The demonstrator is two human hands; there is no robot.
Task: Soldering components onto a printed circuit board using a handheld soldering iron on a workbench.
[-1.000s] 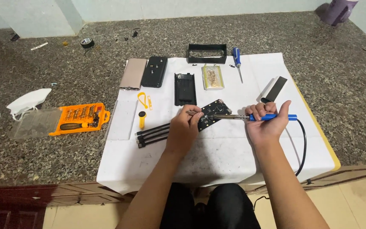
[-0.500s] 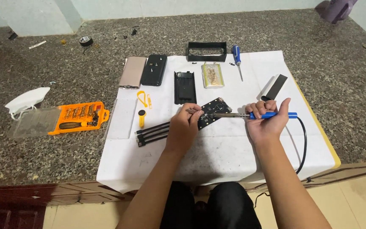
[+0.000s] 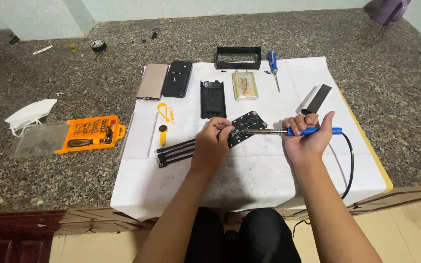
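Soldering iron [image 3: 298,131] in your right hand [image 3: 307,141], circuit board [image 3: 246,127] under your left hand [image 3: 212,146]: you grip the blue handle with the fingers wrapped round it and the thumb raised, while the metal shaft runs leftward to the small black board lying near the middle of the white sheet [image 3: 249,170]. Your left fingers are bunched at the board's near-left edge, pinching a thin metal tool (its kind is too small to tell) whose tip points at the same spot. The iron's black cord [image 3: 349,160] loops off to the right and down over the table edge. Just left of your left hand lie three black cables [image 3: 174,151] side by side, with a yellow pry tool [image 3: 162,132] above them. Farther back sit a black phone back [image 3: 213,98], a silver battery [image 3: 245,84] and a blue screwdriver [image 3: 273,63]. An orange bit set [image 3: 92,133] rests on the stone counter [image 3: 74,180], well to the left.
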